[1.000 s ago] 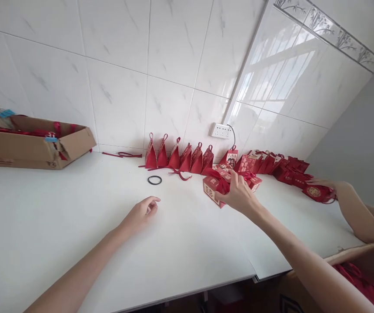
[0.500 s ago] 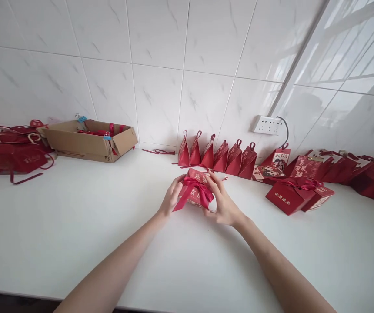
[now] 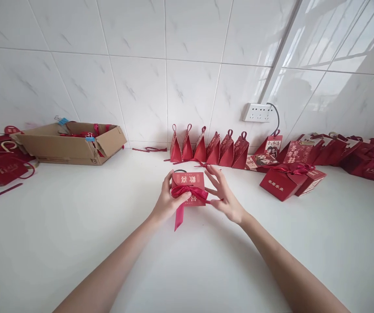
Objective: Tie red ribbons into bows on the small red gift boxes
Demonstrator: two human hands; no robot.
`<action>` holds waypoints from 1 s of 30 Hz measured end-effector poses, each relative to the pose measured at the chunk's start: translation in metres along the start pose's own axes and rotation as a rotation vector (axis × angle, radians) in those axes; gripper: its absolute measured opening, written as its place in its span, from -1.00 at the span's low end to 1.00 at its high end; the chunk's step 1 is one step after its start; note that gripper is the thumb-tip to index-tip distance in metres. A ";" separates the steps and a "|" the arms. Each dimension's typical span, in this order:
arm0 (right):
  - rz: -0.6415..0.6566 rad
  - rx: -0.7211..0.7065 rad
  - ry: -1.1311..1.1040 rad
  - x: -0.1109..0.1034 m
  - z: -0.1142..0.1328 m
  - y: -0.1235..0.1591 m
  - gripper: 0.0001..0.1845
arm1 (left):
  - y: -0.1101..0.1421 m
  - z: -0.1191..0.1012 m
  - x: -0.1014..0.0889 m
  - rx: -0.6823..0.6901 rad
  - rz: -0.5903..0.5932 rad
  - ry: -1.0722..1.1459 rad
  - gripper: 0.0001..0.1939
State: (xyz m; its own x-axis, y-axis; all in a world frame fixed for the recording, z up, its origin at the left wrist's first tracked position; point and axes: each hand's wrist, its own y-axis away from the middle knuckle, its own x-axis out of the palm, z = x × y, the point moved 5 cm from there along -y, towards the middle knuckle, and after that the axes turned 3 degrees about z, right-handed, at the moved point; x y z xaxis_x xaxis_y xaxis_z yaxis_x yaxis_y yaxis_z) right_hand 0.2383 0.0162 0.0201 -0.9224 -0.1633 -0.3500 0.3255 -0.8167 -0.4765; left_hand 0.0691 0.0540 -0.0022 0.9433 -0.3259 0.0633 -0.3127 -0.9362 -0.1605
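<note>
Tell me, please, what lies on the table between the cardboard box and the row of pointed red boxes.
In the head view, thin red strips lie between the cardboard box and the pointed red boxes, near the tiled wall.

Bare hands, slender fingers, uncovered narrow wrists, slim bare forearms tapering smoothly toward the wrists

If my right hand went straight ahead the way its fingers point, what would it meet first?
Most likely the red rectangular card box with the glossy crimson ribbon bow, in your left hand. Your right hand is right beside it; depth leaves contact unclear.
</note>
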 end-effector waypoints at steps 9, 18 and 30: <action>-0.004 0.455 0.073 0.001 -0.015 0.000 -0.47 | 0.002 -0.001 -0.002 0.008 -0.005 -0.058 -0.11; -0.020 0.379 -0.429 0.007 -0.015 -0.004 -0.58 | 0.001 -0.001 -0.008 0.166 -0.021 -0.065 -0.22; -0.034 0.342 -0.518 0.003 -0.020 -0.003 -0.59 | 0.003 -0.012 -0.010 0.291 -0.110 -0.192 -0.70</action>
State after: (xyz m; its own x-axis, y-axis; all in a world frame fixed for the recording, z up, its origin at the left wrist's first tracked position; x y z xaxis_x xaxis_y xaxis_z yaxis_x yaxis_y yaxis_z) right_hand 0.2391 0.0292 0.0041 -0.9400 -0.3117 0.1386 0.2884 -0.9432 -0.1651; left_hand 0.0575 0.0529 0.0084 0.9818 -0.1693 -0.0860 -0.1899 -0.8787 -0.4379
